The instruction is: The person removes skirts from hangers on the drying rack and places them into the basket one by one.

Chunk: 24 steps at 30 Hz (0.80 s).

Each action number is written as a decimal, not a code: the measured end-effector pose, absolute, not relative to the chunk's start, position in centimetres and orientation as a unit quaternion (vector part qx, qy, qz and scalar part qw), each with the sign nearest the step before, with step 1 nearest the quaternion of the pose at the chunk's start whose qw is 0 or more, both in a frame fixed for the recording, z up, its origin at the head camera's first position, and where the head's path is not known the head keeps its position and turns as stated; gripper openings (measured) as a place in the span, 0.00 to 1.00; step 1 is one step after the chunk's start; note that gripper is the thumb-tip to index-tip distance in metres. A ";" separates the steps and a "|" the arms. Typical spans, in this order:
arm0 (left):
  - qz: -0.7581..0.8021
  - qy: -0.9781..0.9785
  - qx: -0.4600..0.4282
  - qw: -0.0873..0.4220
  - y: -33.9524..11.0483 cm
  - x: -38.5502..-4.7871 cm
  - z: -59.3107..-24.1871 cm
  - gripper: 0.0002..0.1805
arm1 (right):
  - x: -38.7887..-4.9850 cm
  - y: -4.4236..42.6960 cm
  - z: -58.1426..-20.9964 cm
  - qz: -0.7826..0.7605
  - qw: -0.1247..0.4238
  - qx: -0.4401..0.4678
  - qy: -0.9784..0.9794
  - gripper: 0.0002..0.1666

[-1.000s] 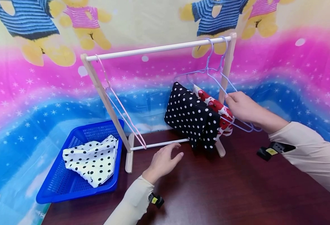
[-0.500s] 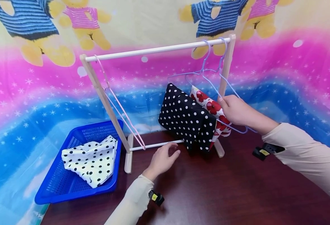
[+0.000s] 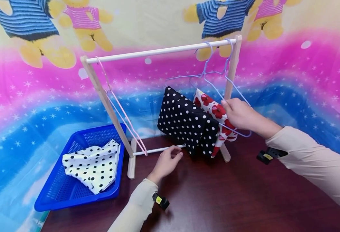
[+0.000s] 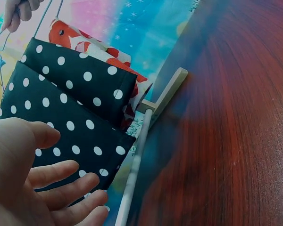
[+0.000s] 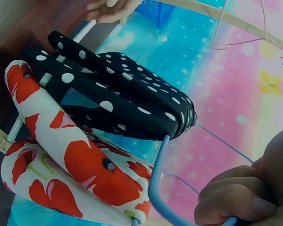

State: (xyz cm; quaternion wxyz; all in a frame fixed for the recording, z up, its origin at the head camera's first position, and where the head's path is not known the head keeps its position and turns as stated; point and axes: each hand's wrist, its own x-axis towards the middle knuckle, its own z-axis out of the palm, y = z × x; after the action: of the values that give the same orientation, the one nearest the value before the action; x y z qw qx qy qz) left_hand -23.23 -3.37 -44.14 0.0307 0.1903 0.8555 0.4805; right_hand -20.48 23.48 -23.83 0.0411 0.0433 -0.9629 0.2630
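Note:
My right hand (image 3: 239,114) grips the side of a light purple-blue clothes hanger (image 5: 154,188), whose hook is over the rack's top bar. Over this hanger hangs a folded black cloth with white dots (image 3: 184,120). Behind it, a white cloth with red flowers (image 3: 216,109) hangs from a second hanger of the same colour near the right post. My left hand (image 3: 165,162) is held above the table in front of the rack, fingers relaxed and holding nothing. In the left wrist view its fingers (image 4: 68,195) spread before the black cloth.
The wooden rack (image 3: 158,52) stands on a dark red-brown table (image 3: 216,196). A bare pink hanger (image 3: 126,117) hangs by its left post. At left, a blue plastic basket (image 3: 52,196) holds a white cloth with black dots (image 3: 96,166). A printed backdrop rises behind.
My right hand has moved left, bringing the front hanger and the black cloth with it along the bar. More of the flowered cloth shows. The left hand has hardly moved.

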 end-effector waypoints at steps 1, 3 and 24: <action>0.483 0.854 0.189 0.031 -3.4 -23.3 -44.2 0.14 | -20.5 23.5 -23.8 0.266 0.039 0.042 -0.962 0.27; 0.489 0.852 0.187 0.029 -3.4 -23.4 -44.2 0.14 | -20.6 23.4 -23.9 0.267 0.034 0.043 -0.962 0.28; 0.603 0.791 0.088 0.056 -4.1 -24.9 -45.4 0.14 | -21.2 21.6 -24.3 0.242 0.038 0.068 -0.967 0.29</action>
State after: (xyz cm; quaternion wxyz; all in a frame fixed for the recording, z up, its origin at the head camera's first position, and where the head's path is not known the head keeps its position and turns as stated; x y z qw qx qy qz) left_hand -24.90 -4.06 -45.38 0.0556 0.0884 0.7908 0.6031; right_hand -21.23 21.60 -24.27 0.0377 0.0680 -0.9670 0.2425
